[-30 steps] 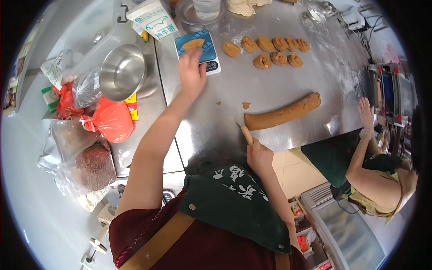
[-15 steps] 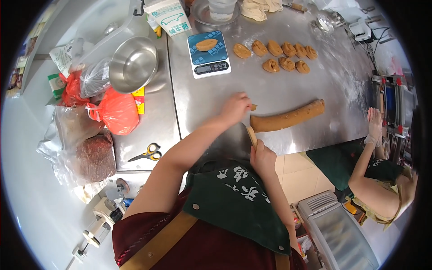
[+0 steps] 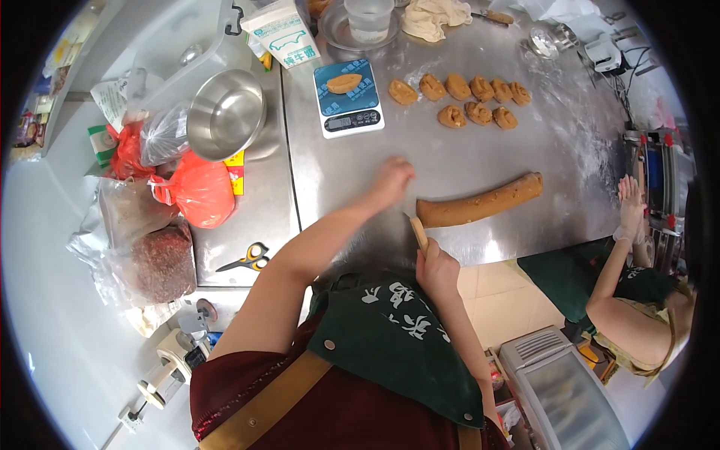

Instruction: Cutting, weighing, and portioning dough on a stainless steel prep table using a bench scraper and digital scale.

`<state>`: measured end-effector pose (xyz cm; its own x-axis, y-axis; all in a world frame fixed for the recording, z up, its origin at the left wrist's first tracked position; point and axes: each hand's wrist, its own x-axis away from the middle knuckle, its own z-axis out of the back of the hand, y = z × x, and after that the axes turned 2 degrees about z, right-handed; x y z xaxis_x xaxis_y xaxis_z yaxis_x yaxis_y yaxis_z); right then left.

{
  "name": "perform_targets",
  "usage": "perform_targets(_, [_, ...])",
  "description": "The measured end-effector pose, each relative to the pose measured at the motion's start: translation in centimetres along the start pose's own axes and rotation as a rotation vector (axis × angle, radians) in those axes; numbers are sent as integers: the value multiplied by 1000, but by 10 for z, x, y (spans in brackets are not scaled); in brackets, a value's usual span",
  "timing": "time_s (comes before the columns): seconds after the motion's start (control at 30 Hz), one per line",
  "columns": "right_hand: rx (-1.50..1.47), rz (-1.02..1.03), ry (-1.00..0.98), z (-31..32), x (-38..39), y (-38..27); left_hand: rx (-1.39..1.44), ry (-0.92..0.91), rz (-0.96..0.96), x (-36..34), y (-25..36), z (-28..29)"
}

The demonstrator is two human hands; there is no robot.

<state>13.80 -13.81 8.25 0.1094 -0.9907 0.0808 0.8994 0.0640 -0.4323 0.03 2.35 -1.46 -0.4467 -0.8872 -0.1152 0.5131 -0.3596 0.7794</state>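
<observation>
Over the steel worktop, my left hand [image 3: 393, 181] is curled with fingertips together, just left of the long brown dough log [image 3: 480, 201]; what it holds is hidden. My right hand [image 3: 439, 271] grips the wooden handle of a knife [image 3: 417, 231], whose blade points up beside the log's left end. Beyond my left hand a white digital scale [image 3: 352, 121] with a blue top carries one oval dough piece [image 3: 344, 82]. Several cut dough pieces [image 3: 457, 86] lie in two rows to its right.
On the left are a steel bowl [image 3: 225, 112], red bags [image 3: 202, 195], a dark brown bagged block [image 3: 161, 262] and scissors [image 3: 247, 259]. A milk carton [image 3: 281, 34] and water tub [image 3: 367, 19] stand at the back. A co-worker's gloved hands [image 3: 630, 202] are at the right.
My left hand has left the dough piece on the scale and come down to the log's left end, where small scraps lay that are now out of sight.
</observation>
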Motion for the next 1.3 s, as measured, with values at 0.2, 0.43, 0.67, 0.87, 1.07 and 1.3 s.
perform_targets(0.2, [-18,-6,7,-1,1,5,-219,426,-36,-84,-36,122])
perform_targets(0.43, [-49,-12,25,-4,2,3,-479,265,-128,-112,-58,159])
perform_targets(0.67, [-43,0,15,1,5,6,-135,631,153,-70,-39,162])
perform_targets(0.87, [-89,-5,86,9,18,9,-53,490,292,38,-8,123])
perform_targets(1.07, [-76,-29,119,25,22,10,140,384,461,126,12,60])
perform_targets(1.3, [-36,-35,213,30,14,18,198,308,401,153,24,44])
